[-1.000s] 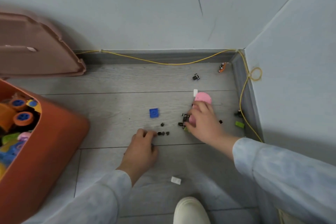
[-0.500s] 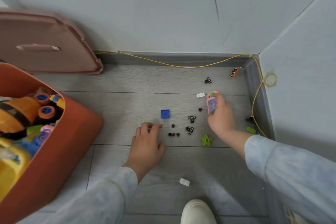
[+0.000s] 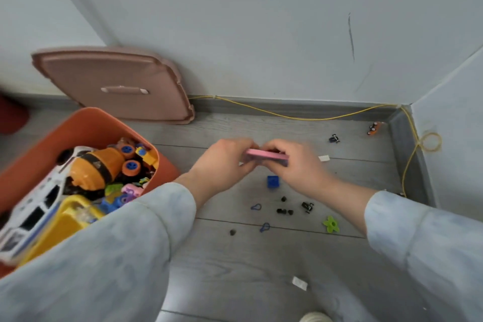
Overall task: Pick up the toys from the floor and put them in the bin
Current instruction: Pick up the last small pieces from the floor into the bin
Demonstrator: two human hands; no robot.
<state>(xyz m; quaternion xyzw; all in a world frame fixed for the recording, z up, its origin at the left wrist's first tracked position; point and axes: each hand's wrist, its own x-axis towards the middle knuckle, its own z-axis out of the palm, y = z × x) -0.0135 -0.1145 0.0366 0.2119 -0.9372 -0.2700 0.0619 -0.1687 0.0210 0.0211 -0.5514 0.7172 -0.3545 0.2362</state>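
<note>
Hands: your left hand [image 3: 224, 165] and right hand [image 3: 300, 167] now meet in the air above the floor [image 3: 261, 269], where half a second ago the left lay flat on the boards and the right was alone by the wall.
Pink toy: the flat pink toy [image 3: 266, 157] you had upright in the right hand now lies level between both hands, clear of the floor.
Fingers: both sets are curled and clamped on the pink toy, one hand at each end.
Bin: the orange bin [image 3: 86, 125] sits to your left, fuller in view than before, with an orange truck [image 3: 102, 165] on top of the heap.
Lid: the brown lid [image 3: 112, 86] leans on the wall behind the bin.
Floor pieces: the blue brick [image 3: 273, 181] lies just below your hands; the green flower [image 3: 331, 224] and small black bits [image 3: 285, 211] rest nearer you, unchanged.
Cable: a yellow cable [image 3: 300, 117] runs along the skirting.
</note>
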